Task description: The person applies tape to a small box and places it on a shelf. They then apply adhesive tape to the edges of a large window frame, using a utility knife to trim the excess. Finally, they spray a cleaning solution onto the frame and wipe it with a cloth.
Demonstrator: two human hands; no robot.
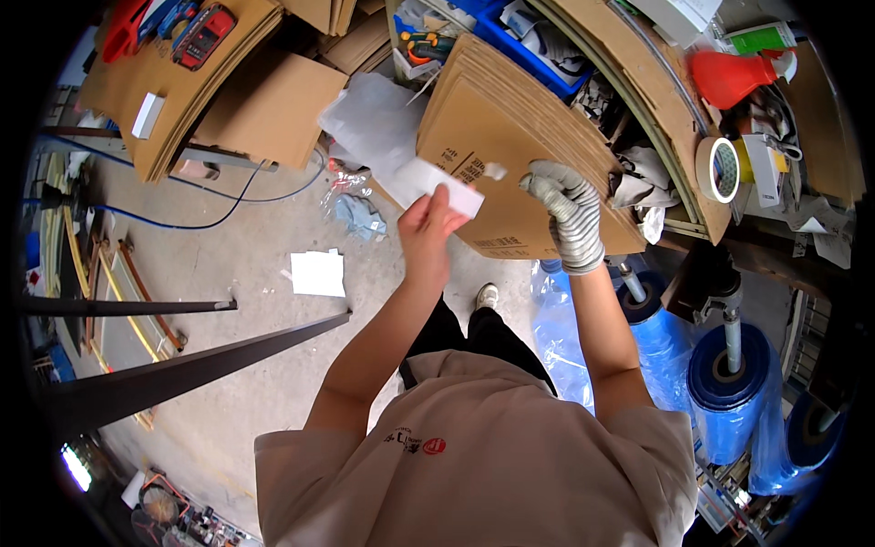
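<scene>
My bare left hand (428,235) grips a white rectangular strip of paper (433,182) at its lower edge, held against a stack of flattened brown cardboard boxes (510,137). My right hand (567,211), in a grey knit glove, grasps the front of that stack near a small white scrap (495,170) stuck to the cardboard. The stack leans on the workbench edge at upper middle.
A workbench (670,118) at right carries a tape roll (718,169), a red funnel-like thing (729,77) and clutter. Blue film rolls (729,383) stand below it. On the concrete floor lie a white sheet (317,273), plastic wrap (355,214) and blue cables (182,219). Dark metal bars (182,365) cross at left.
</scene>
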